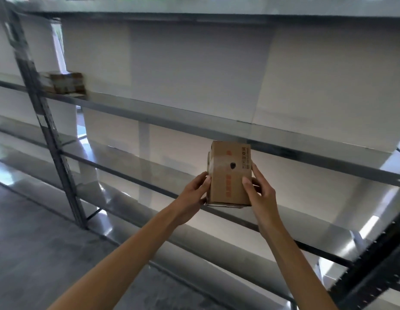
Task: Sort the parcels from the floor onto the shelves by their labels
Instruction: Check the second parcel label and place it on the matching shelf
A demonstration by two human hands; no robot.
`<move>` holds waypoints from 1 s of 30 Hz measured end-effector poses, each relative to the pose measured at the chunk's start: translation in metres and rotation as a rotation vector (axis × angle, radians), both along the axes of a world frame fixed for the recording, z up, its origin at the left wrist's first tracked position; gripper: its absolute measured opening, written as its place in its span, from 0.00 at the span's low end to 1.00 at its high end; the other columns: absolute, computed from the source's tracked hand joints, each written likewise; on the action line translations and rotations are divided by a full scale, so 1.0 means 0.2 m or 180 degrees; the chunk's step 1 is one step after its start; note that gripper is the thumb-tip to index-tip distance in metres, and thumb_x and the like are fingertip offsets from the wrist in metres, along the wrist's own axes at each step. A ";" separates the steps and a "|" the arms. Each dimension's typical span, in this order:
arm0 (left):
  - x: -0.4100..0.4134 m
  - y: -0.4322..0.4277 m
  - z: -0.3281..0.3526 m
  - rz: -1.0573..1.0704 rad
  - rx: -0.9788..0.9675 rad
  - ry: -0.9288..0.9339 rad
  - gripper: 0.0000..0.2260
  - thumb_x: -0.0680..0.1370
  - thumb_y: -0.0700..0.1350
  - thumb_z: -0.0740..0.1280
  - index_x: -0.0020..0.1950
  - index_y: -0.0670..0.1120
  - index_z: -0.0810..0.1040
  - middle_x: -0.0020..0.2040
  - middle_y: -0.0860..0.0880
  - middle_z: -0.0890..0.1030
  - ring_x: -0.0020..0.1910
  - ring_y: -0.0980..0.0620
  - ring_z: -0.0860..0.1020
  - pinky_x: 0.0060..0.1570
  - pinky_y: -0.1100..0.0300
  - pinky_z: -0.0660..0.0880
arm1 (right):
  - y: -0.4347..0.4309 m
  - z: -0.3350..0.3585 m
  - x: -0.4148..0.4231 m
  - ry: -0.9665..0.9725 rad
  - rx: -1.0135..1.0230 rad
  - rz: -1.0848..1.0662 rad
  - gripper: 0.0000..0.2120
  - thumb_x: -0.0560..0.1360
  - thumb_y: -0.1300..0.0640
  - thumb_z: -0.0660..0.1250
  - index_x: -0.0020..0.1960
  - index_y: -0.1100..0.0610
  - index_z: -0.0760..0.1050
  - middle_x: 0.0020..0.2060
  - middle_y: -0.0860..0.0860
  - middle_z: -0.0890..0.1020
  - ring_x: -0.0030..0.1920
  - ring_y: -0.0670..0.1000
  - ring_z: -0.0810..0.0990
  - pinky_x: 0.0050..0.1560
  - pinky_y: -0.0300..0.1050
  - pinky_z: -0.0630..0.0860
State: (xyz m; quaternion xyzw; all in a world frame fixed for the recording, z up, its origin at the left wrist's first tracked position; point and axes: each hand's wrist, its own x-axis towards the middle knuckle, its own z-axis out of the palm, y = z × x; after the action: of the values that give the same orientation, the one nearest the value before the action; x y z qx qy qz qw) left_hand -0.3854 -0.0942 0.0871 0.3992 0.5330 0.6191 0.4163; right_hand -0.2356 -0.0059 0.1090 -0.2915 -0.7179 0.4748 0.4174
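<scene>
I hold a small brown cardboard parcel (230, 173) with orange print and a dark round hole in its top face, out in front of the metal shelving. My left hand (194, 193) grips its left side with the thumb on the top edge. My right hand (260, 193) grips its right side, thumb lying on the top face. The parcel hangs level with the front lip of a middle shelf (136, 180); whether it rests on the lip I cannot tell. Another brown parcel (64, 83) sits at the left end of the shelf above (172, 117).
The grey steel rack runs from left to right with several shelves. A dark perforated upright (49, 130) stands at the left and another upright (378, 260) at the right. A white wall lies behind. Grey floor (37, 253) shows at the lower left.
</scene>
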 end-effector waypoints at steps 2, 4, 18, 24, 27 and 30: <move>-0.08 0.05 0.02 0.0038 0.0005 -0.0101 0.22 0.76 0.55 0.58 0.68 0.49 0.70 0.64 0.45 0.76 0.66 0.47 0.72 0.64 0.50 0.71 | 0.05 0.00 -0.07 0.0038 0.0043 0.0027 0.20 0.78 0.49 0.60 0.67 0.36 0.58 0.62 0.50 0.75 0.57 0.49 0.77 0.48 0.41 0.77; -0.16 0.11 0.03 0.0020 0.0051 -0.0160 0.21 0.77 0.54 0.59 0.68 0.47 0.70 0.62 0.44 0.76 0.65 0.46 0.72 0.63 0.51 0.72 | 0.12 0.01 -0.14 0.0115 0.0042 0.0047 0.21 0.78 0.49 0.60 0.69 0.37 0.59 0.62 0.51 0.76 0.58 0.50 0.77 0.49 0.42 0.78; -0.80 0.63 0.29 -0.0074 0.0211 -0.0259 0.38 0.65 0.55 0.71 0.72 0.45 0.63 0.65 0.44 0.73 0.63 0.47 0.74 0.50 0.55 0.80 | 0.57 0.19 -0.69 0.0676 0.0178 0.0070 0.23 0.78 0.47 0.59 0.72 0.41 0.62 0.65 0.49 0.74 0.61 0.46 0.75 0.55 0.41 0.77; -1.08 0.71 0.36 -0.0511 0.0171 -0.0211 0.43 0.60 0.58 0.78 0.70 0.44 0.68 0.64 0.41 0.74 0.64 0.45 0.73 0.53 0.55 0.78 | 0.63 0.25 -0.92 0.0850 0.0084 0.0093 0.20 0.78 0.49 0.61 0.69 0.39 0.64 0.65 0.46 0.74 0.59 0.43 0.77 0.47 0.33 0.79; -1.23 0.75 0.39 -0.0596 0.0143 -0.0157 0.46 0.56 0.59 0.79 0.69 0.43 0.69 0.60 0.43 0.76 0.60 0.47 0.75 0.54 0.56 0.77 | 0.62 0.28 -1.06 0.1057 0.0084 -0.0056 0.16 0.78 0.50 0.61 0.63 0.35 0.67 0.63 0.44 0.76 0.55 0.39 0.79 0.45 0.32 0.79; -1.38 0.77 0.42 -0.0836 0.0120 -0.0193 0.46 0.56 0.58 0.80 0.69 0.45 0.67 0.63 0.43 0.76 0.62 0.46 0.76 0.55 0.57 0.77 | 0.58 0.28 -1.23 0.1213 0.0112 -0.0283 0.18 0.78 0.51 0.60 0.67 0.40 0.67 0.63 0.44 0.77 0.56 0.40 0.79 0.50 0.39 0.80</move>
State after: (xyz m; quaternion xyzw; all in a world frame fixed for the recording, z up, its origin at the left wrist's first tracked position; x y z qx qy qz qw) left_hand -0.6609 0.0589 0.1704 0.4544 0.4516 0.5809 0.5021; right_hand -0.4811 0.1095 0.1642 -0.2205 -0.6206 0.4898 0.5713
